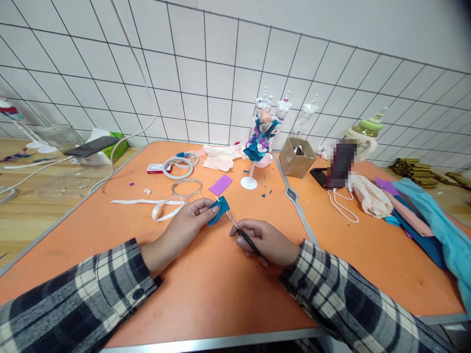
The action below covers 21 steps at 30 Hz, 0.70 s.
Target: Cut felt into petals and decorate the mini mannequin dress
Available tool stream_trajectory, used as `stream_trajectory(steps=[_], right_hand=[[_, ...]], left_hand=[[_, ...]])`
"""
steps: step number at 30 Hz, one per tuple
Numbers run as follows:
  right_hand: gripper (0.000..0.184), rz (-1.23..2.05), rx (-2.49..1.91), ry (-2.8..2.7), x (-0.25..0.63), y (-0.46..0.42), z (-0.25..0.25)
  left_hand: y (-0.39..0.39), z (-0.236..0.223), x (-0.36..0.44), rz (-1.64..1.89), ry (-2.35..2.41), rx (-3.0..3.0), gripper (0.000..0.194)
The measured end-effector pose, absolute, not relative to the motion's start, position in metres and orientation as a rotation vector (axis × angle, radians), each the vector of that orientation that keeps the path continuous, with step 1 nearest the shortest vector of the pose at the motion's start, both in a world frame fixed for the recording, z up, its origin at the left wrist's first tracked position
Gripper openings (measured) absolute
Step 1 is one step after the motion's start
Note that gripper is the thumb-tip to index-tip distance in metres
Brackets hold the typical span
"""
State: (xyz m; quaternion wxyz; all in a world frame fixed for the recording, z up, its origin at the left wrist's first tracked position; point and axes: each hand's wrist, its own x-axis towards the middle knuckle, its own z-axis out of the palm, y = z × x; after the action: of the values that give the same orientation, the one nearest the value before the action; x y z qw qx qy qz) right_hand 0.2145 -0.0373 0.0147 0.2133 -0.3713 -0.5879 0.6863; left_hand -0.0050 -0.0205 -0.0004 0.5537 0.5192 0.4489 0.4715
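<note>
One teal piece (222, 205), up over table (206, 294), in front of one purple piece (221, 185). Two hands. Left hand (196, 215): fingers nearly closed, pinching teal piece. Right hand (263, 241): fingers curled, gripping one black-handled tool (248, 241); thin metal tip right at teal piece's edge, cannot tell if touching. Two white rings (178, 177), one partly behind other. One thin ring (187, 196) nearer. One small red box (154, 169). One brown box (294, 164), one dressed-up figure (257, 144) beside it.
</note>
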Motion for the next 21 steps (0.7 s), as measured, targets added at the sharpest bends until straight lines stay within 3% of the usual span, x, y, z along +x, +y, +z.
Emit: stream_trajectory(steps=[21], right_hand=[[0.031,1.892,-1.141,-1.667,0.2134,-0.0373,0.0173]], left_hand=[[-0.0209,0.0059,-0.0055,1.116,1.134,1.297,0.020]])
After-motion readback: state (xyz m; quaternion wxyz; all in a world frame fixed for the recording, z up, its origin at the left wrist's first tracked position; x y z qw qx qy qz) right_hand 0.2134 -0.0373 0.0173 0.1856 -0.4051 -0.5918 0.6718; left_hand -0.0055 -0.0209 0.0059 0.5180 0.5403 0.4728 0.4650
